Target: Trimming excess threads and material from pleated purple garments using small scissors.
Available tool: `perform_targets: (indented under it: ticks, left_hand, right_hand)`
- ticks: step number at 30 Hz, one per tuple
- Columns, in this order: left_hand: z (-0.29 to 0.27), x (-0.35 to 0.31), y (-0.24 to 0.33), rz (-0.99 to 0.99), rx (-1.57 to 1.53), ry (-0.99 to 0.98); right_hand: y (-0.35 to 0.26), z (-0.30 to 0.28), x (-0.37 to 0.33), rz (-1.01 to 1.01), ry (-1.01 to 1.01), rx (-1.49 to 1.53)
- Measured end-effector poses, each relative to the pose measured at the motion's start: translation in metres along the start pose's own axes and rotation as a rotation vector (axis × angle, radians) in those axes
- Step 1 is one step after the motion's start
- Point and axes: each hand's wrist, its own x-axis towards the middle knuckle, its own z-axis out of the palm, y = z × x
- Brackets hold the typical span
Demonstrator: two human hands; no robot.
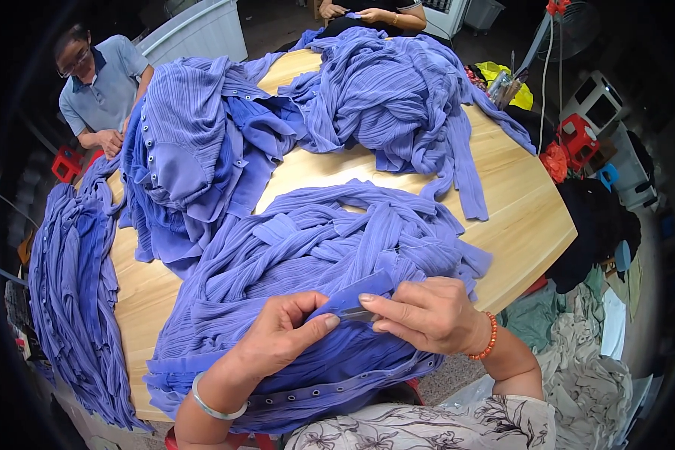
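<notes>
over the purple clothes (pixel 292 255), the left hand (pixel 281 334) pinches a flap (pixel 364 289) and the right hand (pixel 431 315) holds a grey tool (pixel 358 313).

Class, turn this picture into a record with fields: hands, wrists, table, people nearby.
Left hand: pinches a periwinkle cloth piece
Right hand: at the same piece, seemingly gripping a small grey object, kind unclear
Wrists: pale bangle left, orange beaded bracelet right
Table: pale wood, bearing heaps of ribbed periwinkle fabric
People nearby: one person left, another across the table
</notes>
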Motion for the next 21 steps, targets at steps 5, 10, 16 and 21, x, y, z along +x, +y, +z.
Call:
perform_targets:
  ticks: [5, 10, 16, 21]
  left_hand:
    - [0.001, -0.0004, 0.0015, 0.003, -0.002, -0.003]
    - [0.0026, 0.0007, 0.003, -0.007, -0.021, 0.002]
    - [-0.0004, 0.0009, -0.0002, 0.008, -0.011, -0.016]
    - [-0.0009, 0.0014, -0.0029, 0.035, -0.002, -0.027]
  right_hand:
    - [0.0007, -0.0035, -0.0003, 0.004, -0.016, -0.002]
    - [0.0001, -0.0086, -0.0011, 0.09, 0.003, -0.013]
    - [-0.0046, -0.0053, 0.0029, 0.011, -0.043, -0.029]
    - [-0.0039, -0.0065, 0.006, 0.187, 0.032, 0.163]
